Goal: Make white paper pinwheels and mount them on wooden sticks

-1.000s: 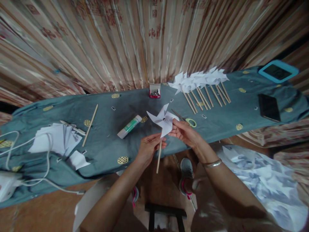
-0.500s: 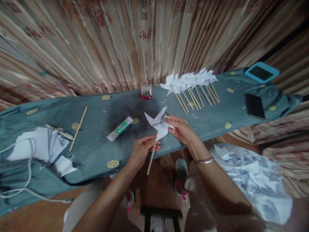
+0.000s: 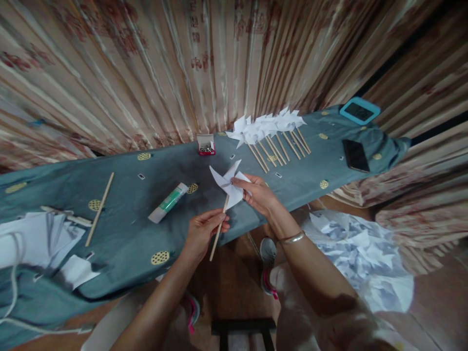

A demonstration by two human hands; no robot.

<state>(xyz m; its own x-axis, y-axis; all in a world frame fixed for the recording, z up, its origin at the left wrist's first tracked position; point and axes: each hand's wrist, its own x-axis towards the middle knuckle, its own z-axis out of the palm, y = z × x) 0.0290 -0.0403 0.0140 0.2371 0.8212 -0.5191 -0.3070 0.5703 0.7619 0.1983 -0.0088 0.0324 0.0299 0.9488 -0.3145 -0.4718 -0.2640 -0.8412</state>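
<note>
"Holding what, the left hand [image 3: 202, 233]?"

"Closed round a slim, pale wooden stick [image 3: 215, 242]. The right hand [image 3: 259, 195] pinches its white paper pinwheel [image 3: 233, 194] (thumb near the centre) over the teal pineapple-print cloth [image 3: 126, 243]."

The pinwheel [image 3: 235, 196] is partly covered by the right hand [image 3: 259, 195]; papers [image 3: 31, 236] are cut off by the left edge.
</note>
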